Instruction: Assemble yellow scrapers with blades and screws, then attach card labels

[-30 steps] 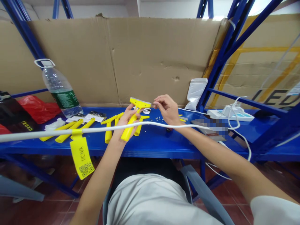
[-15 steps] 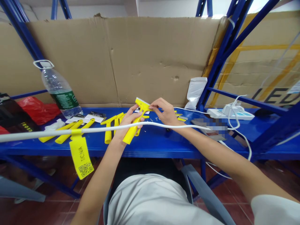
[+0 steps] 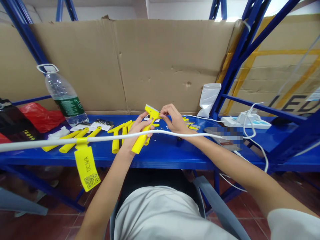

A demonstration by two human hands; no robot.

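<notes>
Nearest you, a white cable crossed in front of your forearms, with a yellow tag hanging from it at the left. Beyond it, you held the yellow scraper above the blue bench, its handle end pointing near and left. Your left hand was wrapped around the upper handle, whose long axis ran through that grip from near left to far right. Just past the grip, the scraper's head lay crosswise, sloping from far left to near right. Your right hand was at its right end, fingertips drawn close together; whether they had fully closed, or on something small, I could not tell. Farther back, yellow pieces lay beyond your right wrist, and a cardboard sheet stood upright behind the bench.
</notes>
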